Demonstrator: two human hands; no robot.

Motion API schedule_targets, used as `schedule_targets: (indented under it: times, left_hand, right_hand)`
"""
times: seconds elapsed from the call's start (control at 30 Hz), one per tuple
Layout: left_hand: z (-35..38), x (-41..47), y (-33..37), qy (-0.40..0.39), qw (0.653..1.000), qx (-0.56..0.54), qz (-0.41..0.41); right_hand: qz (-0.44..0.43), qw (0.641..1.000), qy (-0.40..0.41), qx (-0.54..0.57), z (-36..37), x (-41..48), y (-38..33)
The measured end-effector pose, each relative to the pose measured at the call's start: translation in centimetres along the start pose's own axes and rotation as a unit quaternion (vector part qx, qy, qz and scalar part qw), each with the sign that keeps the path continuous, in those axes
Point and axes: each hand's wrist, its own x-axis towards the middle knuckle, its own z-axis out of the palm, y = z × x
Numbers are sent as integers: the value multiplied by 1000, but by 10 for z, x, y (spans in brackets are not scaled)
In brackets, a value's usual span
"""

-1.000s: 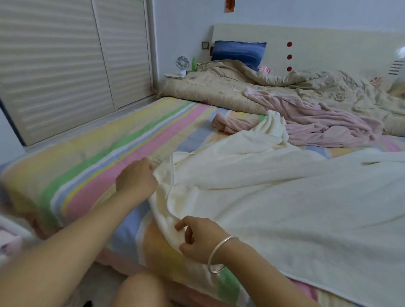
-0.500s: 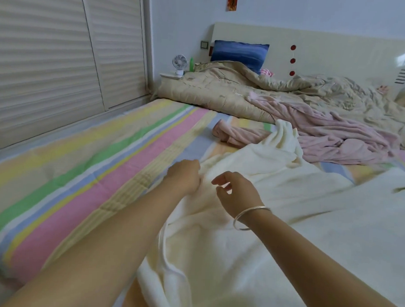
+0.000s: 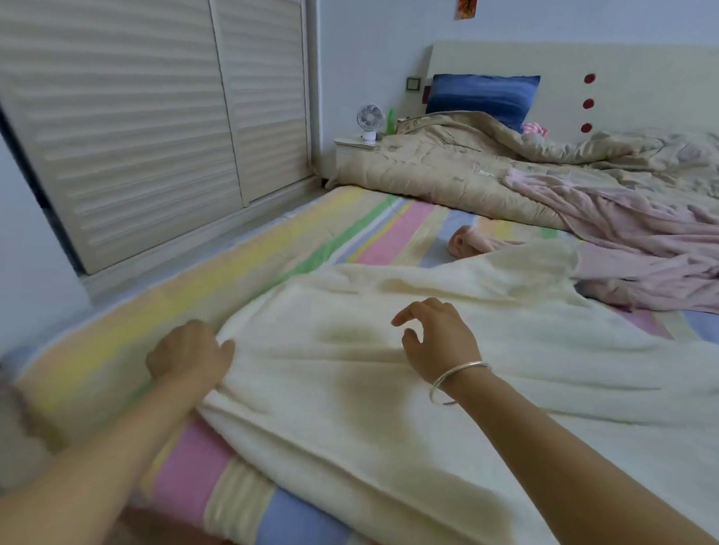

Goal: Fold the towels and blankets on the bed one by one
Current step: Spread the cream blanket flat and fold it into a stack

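Observation:
A large cream blanket [image 3: 489, 358] lies spread over the striped bed sheet [image 3: 269, 244], filling the near right of the view. My left hand [image 3: 190, 354] grips the blanket's left edge, fingers curled on the cloth. Just above the blanket's middle hovers my right hand [image 3: 437, 336], a silver bangle on its wrist, fingers apart and curved, holding nothing. A crumpled pink blanket [image 3: 636, 245] lies beyond the cream one, at the right. Behind it a tan quilt [image 3: 475, 170] is bunched along the head of the bed.
A slatted white wardrobe [image 3: 131, 101] runs along the left side, close to the bed. A blue pillow [image 3: 484, 93] leans on the cream headboard [image 3: 601, 64]. A small white fan [image 3: 370, 119] stands on the nightstand in the corner.
My left hand has drawn the blanket's edge back toward me and to the left, laying the cloth flatter. My right hand has let go and lifted above the blanket.

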Motion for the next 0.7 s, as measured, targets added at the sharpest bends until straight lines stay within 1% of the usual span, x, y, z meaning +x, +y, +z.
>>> schedule_targets:
  times: [0.1, 0.13, 0.2, 0.23, 0.33, 0.37, 0.47, 0.5, 0.57, 0.6, 0.63, 0.67, 0.7]
  left_hand:
    - [9, 10, -29, -84, 996, -26, -27]
    - [10, 12, -30, -102, 994, -37, -25]
    - [8, 21, -31, -113, 991, -62, -25]
    - [7, 25, -32, -116, 991, -62, -18]
    - [10, 40, -30, -158, 983, -63, 62]
    - [12, 43, -26, -169, 980, -73, 75]
    - [22, 59, -10, -159, 975, -139, 69]
    - [25, 65, -4, -162, 969, -177, 58]
    - [33, 77, 11, -174, 942, -281, 50]
    - [35, 81, 18, -180, 925, -334, 31]
    - [33, 81, 26, -181, 917, -356, 13]
    - [33, 81, 32, -171, 925, -338, 17]
    - [32, 82, 36, -156, 945, -282, 55]
  right_hand:
    - [-5, 1000, -21, -22, 18, 11, -20]
    - [-3, 999, -26, -28, 22, 14, -23]
    - [-2, 999, -33, -40, 31, 24, -31]
    - [-4, 998, -40, -47, 36, 30, -34]
    - [-4, 995, -76, -61, 52, 47, -40]
    - [-3, 994, -88, -66, 57, 51, -41]
    - [-2, 991, -111, -73, 76, 62, -44]
    - [-6, 990, -118, -73, 82, 65, -45]
    - [-11, 989, -132, -68, 93, 67, -45]
    - [-14, 988, -140, -68, 98, 68, -45]
    - [-18, 987, -144, -71, 101, 69, -44]
    - [-20, 986, -147, -76, 104, 70, -43]
    - [-21, 986, -149, -79, 107, 72, -42]
